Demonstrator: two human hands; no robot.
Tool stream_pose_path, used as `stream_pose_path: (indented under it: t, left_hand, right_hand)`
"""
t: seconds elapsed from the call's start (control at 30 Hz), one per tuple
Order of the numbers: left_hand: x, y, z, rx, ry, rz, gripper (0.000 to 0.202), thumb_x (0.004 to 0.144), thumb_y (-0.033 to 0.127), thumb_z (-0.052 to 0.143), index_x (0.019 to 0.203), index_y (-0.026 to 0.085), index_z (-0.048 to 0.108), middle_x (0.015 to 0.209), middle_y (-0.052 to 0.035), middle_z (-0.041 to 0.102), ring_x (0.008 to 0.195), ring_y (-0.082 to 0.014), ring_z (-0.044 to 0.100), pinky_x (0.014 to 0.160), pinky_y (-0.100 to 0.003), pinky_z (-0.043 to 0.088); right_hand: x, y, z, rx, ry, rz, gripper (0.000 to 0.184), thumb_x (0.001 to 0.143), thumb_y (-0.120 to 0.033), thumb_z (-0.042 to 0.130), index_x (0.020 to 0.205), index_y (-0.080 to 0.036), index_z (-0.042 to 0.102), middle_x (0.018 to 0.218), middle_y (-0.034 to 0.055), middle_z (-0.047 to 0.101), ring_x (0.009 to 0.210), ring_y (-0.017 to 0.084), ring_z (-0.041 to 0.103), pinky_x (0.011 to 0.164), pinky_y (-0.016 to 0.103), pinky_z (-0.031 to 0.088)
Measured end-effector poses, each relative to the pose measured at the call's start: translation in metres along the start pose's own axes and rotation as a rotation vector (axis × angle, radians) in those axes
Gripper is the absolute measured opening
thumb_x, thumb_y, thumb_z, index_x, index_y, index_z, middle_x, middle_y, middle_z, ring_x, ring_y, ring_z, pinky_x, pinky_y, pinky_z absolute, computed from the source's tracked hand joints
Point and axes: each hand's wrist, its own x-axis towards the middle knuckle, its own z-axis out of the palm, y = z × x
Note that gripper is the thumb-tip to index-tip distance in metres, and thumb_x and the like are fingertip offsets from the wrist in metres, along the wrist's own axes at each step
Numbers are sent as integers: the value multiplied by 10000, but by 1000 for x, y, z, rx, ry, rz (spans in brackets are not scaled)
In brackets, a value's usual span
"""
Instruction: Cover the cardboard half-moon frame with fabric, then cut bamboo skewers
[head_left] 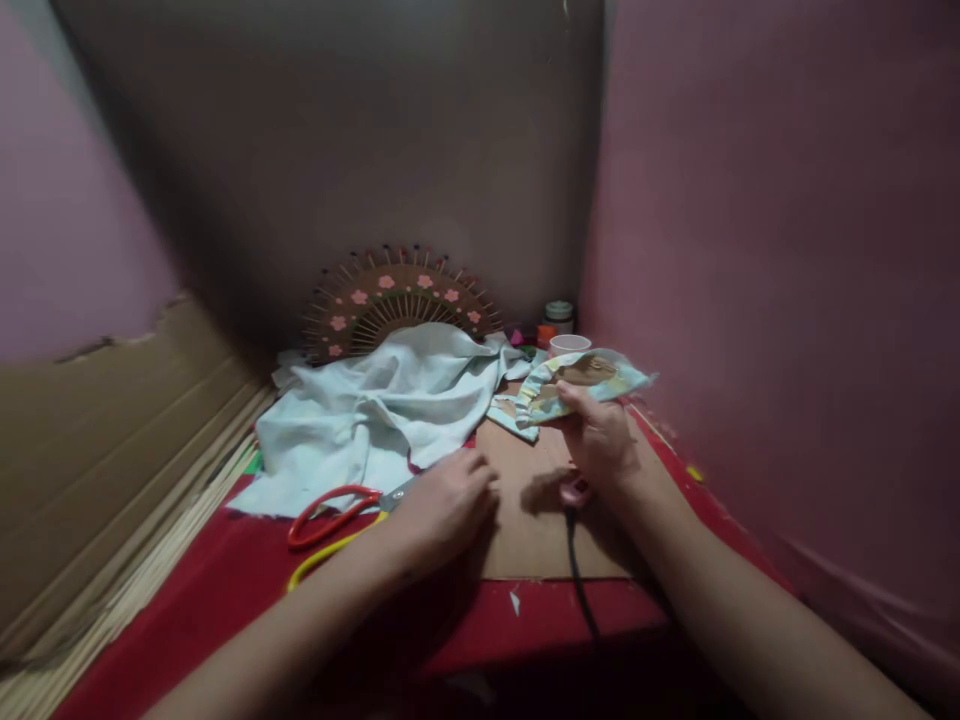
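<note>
My right hand (604, 440) is closed on a curved cardboard piece with pale blue cloth wrapped over its edges (540, 392), held above a flat brown cardboard sheet (517, 540). Below that hand is a pink object with a black cord (576, 490); whether the hand touches it I cannot tell. My left hand (450, 505) is low at the sheet's left edge, its fingers curled together and their tips hidden. Beside it lie scissors with one red and one yellow handle (330, 515), blades partly covered by the hand. Another cloth-edged piece (514, 415) rests on the sheet.
Crumpled light blue cloth (375, 410) covers the left of the red-covered table (187, 590). Behind it stands a fan-shaped decoration with pink flowers (405, 285). A white-rimmed cup (570, 345) and a lidded jar (559, 315) stand at the back. Thin sticks (142, 590) run along the left.
</note>
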Motion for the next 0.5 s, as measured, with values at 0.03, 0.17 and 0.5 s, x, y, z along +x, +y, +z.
stream_pose_path:
  t: [0.03,0.17,0.5]
  left_hand:
    - [-23,-12,-10,36,2,-97,247,893,201,338,907,167,583,924,-87,563,856,-195,525,779,-327,435]
    - [-95,-52,-29,148,-71,-355,223,847,217,386,975,156,558,894,-105,585,790,-217,545,702,-334,433]
    - [-117,-56,-39,5,79,-543,301,783,339,510,1042,186,515,862,-80,667,726,-220,634,589,-274,470]
  right_hand:
    - [-2,2,1,-47,-27,12,193,677,-300,644,818,-170,615,794,31,646,678,178,622,571,336,548]
    - [-11,5,7,-189,-130,26,114,677,-278,647,742,-183,643,815,37,654,777,194,619,695,348,545]
    - [-18,15,12,-289,-355,166,259,703,-257,634,937,-146,634,900,59,666,784,190,633,656,308,531]
